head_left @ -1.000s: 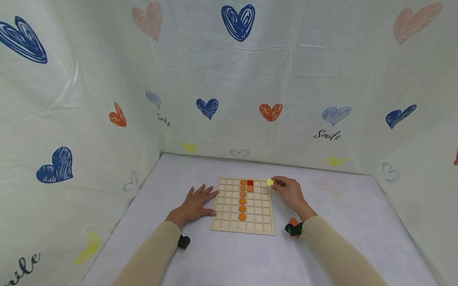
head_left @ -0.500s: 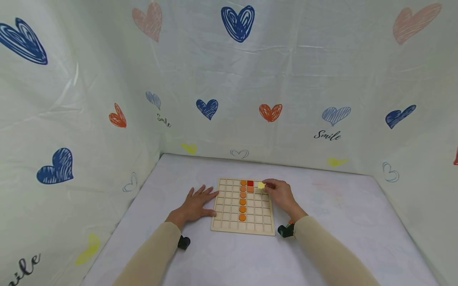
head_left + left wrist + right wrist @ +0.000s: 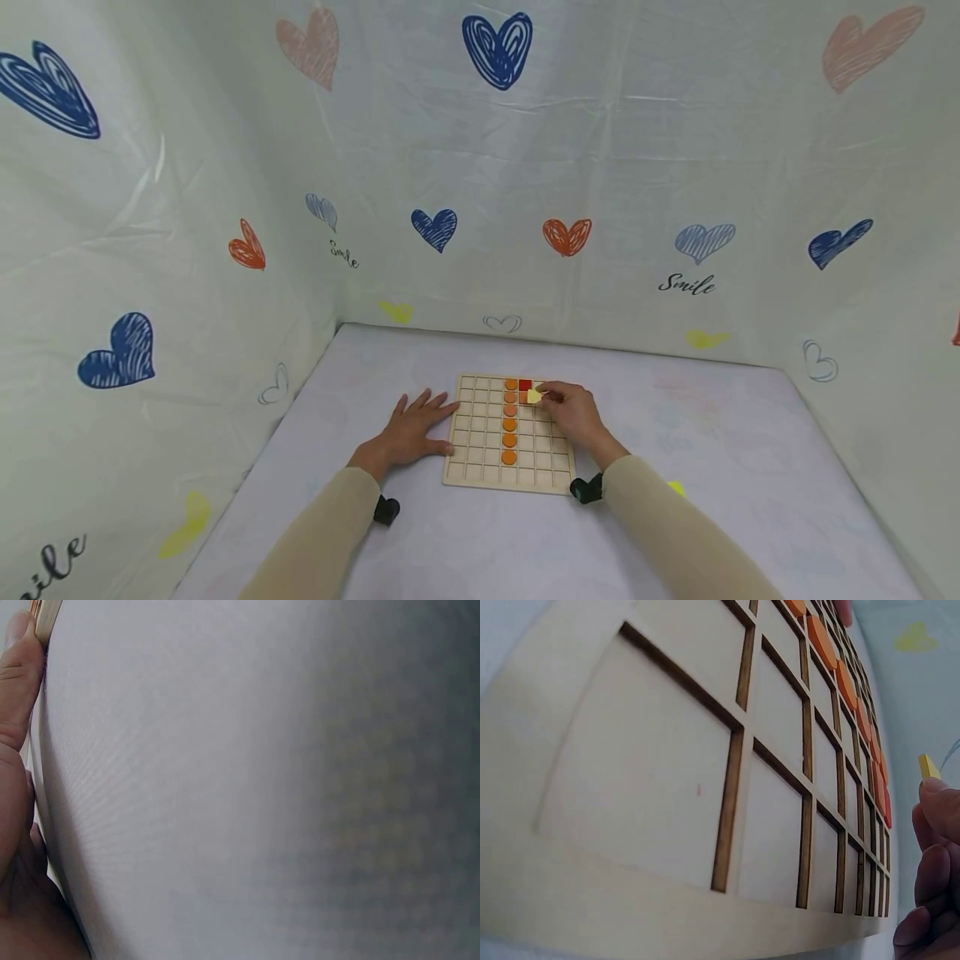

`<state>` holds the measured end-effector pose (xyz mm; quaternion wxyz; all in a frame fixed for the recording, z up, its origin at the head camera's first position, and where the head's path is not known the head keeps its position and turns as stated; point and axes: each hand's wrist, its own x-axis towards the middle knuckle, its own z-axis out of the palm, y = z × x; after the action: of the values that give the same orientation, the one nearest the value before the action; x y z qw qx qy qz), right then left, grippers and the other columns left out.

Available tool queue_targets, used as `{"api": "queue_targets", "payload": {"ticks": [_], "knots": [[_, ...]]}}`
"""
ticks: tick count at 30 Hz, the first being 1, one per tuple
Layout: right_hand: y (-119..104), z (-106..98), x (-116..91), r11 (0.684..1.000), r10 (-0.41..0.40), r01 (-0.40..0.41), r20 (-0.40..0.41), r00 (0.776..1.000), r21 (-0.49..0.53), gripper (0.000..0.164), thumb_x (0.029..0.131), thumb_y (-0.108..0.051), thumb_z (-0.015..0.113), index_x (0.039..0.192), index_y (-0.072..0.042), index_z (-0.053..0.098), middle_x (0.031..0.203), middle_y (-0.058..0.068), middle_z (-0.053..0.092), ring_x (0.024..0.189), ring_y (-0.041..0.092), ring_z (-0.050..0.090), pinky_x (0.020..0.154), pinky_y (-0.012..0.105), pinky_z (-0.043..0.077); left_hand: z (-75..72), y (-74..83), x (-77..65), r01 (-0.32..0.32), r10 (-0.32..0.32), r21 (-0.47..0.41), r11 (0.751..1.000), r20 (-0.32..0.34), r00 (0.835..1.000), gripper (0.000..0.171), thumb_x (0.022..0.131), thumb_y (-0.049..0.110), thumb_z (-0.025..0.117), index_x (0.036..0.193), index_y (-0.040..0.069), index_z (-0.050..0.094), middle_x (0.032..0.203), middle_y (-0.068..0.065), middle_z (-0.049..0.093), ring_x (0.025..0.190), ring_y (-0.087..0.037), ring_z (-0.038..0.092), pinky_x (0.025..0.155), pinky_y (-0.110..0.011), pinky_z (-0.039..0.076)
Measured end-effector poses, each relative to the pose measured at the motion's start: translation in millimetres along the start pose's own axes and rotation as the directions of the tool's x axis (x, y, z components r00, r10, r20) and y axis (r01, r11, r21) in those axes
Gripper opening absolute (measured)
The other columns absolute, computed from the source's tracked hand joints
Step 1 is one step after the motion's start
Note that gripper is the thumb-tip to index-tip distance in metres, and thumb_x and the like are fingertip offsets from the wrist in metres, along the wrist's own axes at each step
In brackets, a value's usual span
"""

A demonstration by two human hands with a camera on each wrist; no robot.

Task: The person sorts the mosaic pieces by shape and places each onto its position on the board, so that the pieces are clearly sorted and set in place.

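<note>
A square wooden grid board [image 3: 480, 468] lies on the table. Down one of its columns runs a line of several orange discs [image 3: 509, 425]. Beside the top disc sit a red square tile [image 3: 525, 385] and, below it, an orange square tile [image 3: 522, 398]. My right hand [image 3: 573, 412] pinches a yellow tile [image 3: 534, 397] between thumb and fingertips, over the board's upper right part; in the right wrist view the yellow tile [image 3: 928, 766] stands edge-on above the grid. With fingers spread, my left hand [image 3: 408, 429] lies flat at the board's left edge, thumb and fingertip touching it.
A bit of yellow [image 3: 677, 488] shows past the right sleeve, the rest hidden by it. Black wrist cameras [image 3: 587, 489] hang under both wrists. White cloth walls [image 3: 570, 167] with printed hearts close off the table's back and sides.
My right hand has carried the yellow tile leftward from the board's right edge to beside the orange square tile. Orange and green pieces near the right wrist became covered. The left hand stayed put.
</note>
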<state>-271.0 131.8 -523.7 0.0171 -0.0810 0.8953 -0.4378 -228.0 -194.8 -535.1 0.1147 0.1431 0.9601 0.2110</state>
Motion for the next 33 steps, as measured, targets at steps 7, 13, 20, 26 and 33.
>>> {"api": "queue_targets", "payload": {"ticks": [7, 13, 20, 26, 33], "knots": [[0, 5, -1, 1.0, -0.004, 0.004, 0.01, 1.0, -0.013, 0.024, 0.096, -0.012, 0.076, 0.121, -0.009, 0.078, 0.095, 0.002, 0.07, 0.085, 0.018, 0.057, 0.075, 0.031, 0.05, 0.5, 0.0, -0.4, -0.004, 0.004, 0.007, 1.0, -0.001, 1.0, 0.085, 0.089, 0.054, 0.079, 0.162, 0.028, 0.044, 0.173, -0.006, 0.033, 0.164, -0.035, 0.014, 0.132, -0.064, 0.001], [1, 9, -2, 0.999, 0.028, -0.027, 0.028, 0.999, -0.026, 0.025, 0.095, -0.013, 0.078, 0.119, -0.01, 0.079, 0.092, 0.002, 0.068, 0.08, 0.017, 0.054, 0.068, 0.029, 0.046, 1.7, -0.8, 0.1, -0.004, 0.004, 0.011, 1.0, -0.004, 1.0, 0.086, 0.089, 0.055, 0.079, 0.162, 0.028, 0.044, 0.173, -0.006, 0.033, 0.164, -0.035, 0.014, 0.132, -0.064, 0.001], [-1, 12, -3, 0.998, 0.017, -0.014, 0.041, 0.999, -0.063, 0.024, 0.095, -0.014, 0.079, 0.119, -0.011, 0.079, 0.091, 0.0, 0.069, 0.079, 0.015, 0.055, 0.068, 0.028, 0.047, 1.9, -0.3, -0.2, -0.003, 0.004, 0.006, 1.0, -0.01, 1.0, 0.086, 0.088, 0.055, 0.079, 0.162, 0.029, 0.045, 0.173, -0.006, 0.034, 0.164, -0.035, 0.014, 0.131, -0.065, 0.001], [-1, 14, -4, 0.997, 0.016, -0.012, 0.05, 0.999, -0.08, 0.024, 0.095, -0.012, 0.078, 0.119, -0.01, 0.079, 0.093, 0.0, 0.07, 0.081, 0.016, 0.056, 0.07, 0.028, 0.048, 0.6, 1.7, -1.3, 0.0, 0.0, 0.003, 1.0, -0.009, 1.0, 0.085, 0.088, 0.054, 0.079, 0.162, 0.028, 0.045, 0.172, -0.006, 0.034, 0.164, -0.035, 0.015, 0.131, -0.065, 0.001], [-1, 17, -4, 0.994, 0.022, -0.016, 0.062, 0.998, -0.107, 0.024, 0.095, -0.012, 0.078, 0.119, -0.01, 0.079, 0.095, 0.0, 0.071, 0.083, 0.016, 0.058, 0.074, 0.031, 0.052, -1.4, 2.7, -2.4, 0.001, -0.001, -0.008, 1.0, -0.004, 1.0, 0.085, 0.089, 0.053, 0.079, 0.162, 0.028, 0.045, 0.173, -0.006, 0.033, 0.164, -0.035, 0.014, 0.131, -0.065, 0.001]]}}
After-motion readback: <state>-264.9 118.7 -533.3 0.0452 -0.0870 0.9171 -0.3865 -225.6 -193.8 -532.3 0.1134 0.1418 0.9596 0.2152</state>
